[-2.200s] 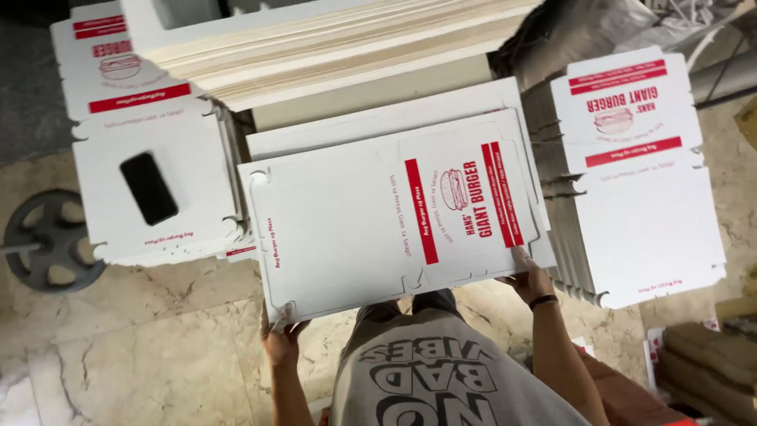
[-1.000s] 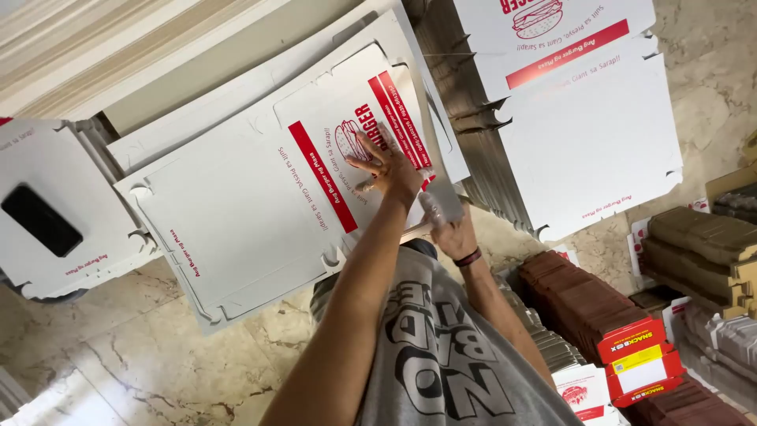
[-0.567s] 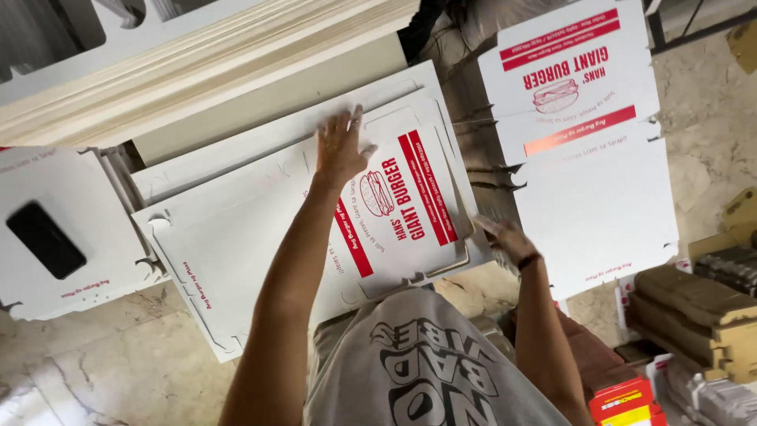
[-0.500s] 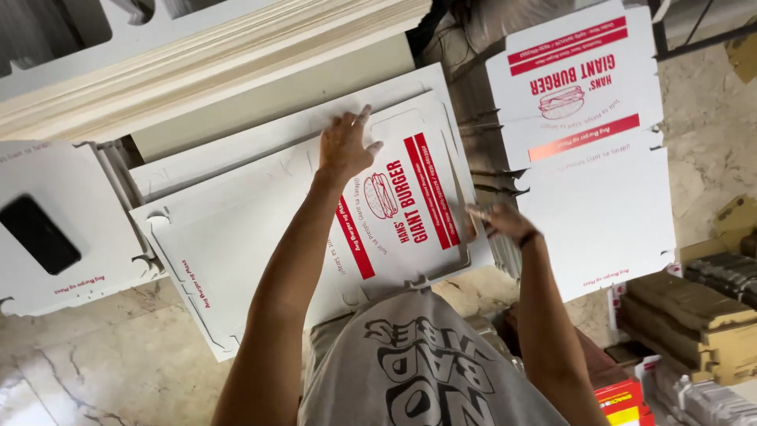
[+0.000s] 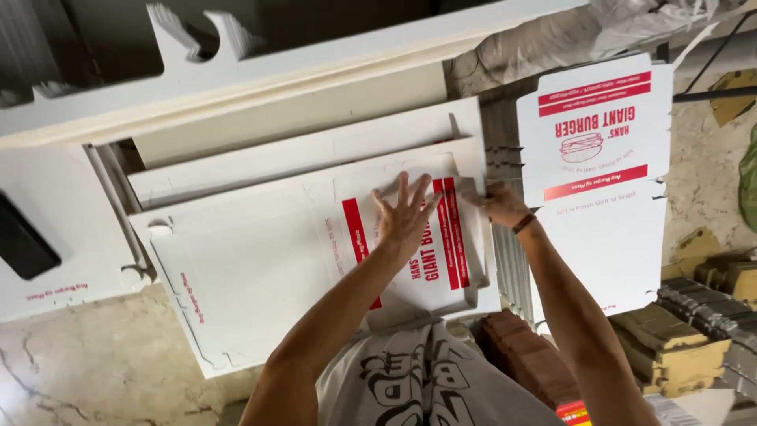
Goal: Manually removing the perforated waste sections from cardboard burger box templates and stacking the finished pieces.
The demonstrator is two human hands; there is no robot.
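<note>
A flat white cardboard box blank (image 5: 260,268) with red stripes and a burger drawing lies on a stack in front of me. My left hand (image 5: 406,217) presses flat on its printed panel, fingers spread. My right hand (image 5: 495,203) pinches the raised right side flap (image 5: 471,237) of the same blank at its far corner. The flap stands partly folded up along the right edge.
A second stack of printed white blanks (image 5: 603,181) sits to the right, another (image 5: 47,237) to the left with a dark phone (image 5: 20,244) on it. A thick pile of plain sheets (image 5: 276,87) lies beyond. Brown and red packs (image 5: 678,339) are at the lower right on a marble floor (image 5: 87,371).
My left hand slid from the blank's far edge down onto the printed panel. My right hand moved up to the far right corner, and the side flap has lifted.
</note>
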